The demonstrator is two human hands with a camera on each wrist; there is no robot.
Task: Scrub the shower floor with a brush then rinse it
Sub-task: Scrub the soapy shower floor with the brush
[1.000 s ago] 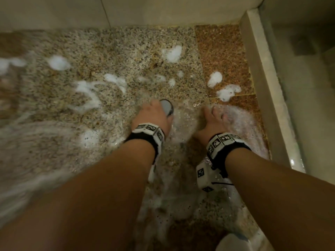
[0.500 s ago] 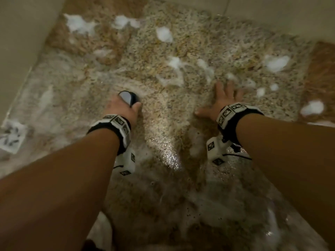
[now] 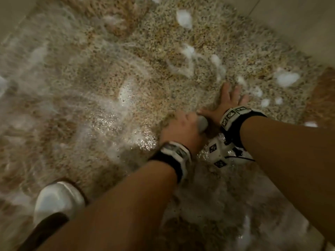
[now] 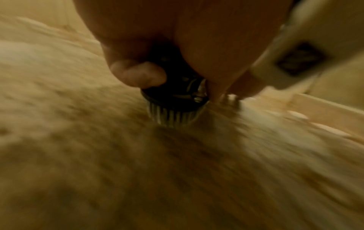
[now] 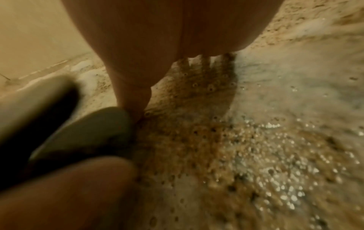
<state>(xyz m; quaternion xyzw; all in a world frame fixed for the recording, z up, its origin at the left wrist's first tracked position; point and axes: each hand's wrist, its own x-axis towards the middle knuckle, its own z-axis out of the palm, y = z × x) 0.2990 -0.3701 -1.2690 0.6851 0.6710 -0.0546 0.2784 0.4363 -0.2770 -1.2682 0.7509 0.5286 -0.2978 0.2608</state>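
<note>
My left hand [image 3: 183, 126] grips a small round scrub brush [image 3: 202, 124] and holds it down on the wet speckled shower floor [image 3: 112, 73]. In the left wrist view the brush [image 4: 175, 99] shows a black cap over pale bristles that touch the floor, my fingers [image 4: 138, 74] curled round its top. My right hand [image 3: 226, 102] lies flat on the floor with fingers spread, just right of the brush; its thumb nearly touches the brush. White foam patches [image 3: 286, 78] and soapy water cover the floor.
A pale tiled wall [image 3: 299, 20] runs along the top right and another wall [image 3: 10, 13] at the top left. My white shoe [image 3: 58, 198] stands on the floor at lower left. A darker brown tile [image 3: 322, 95] borders the floor on the right.
My left hand has swept the brush to the right, from well apart to right beside my right hand. The right hand stays flat on the floor. The view has swung.
</note>
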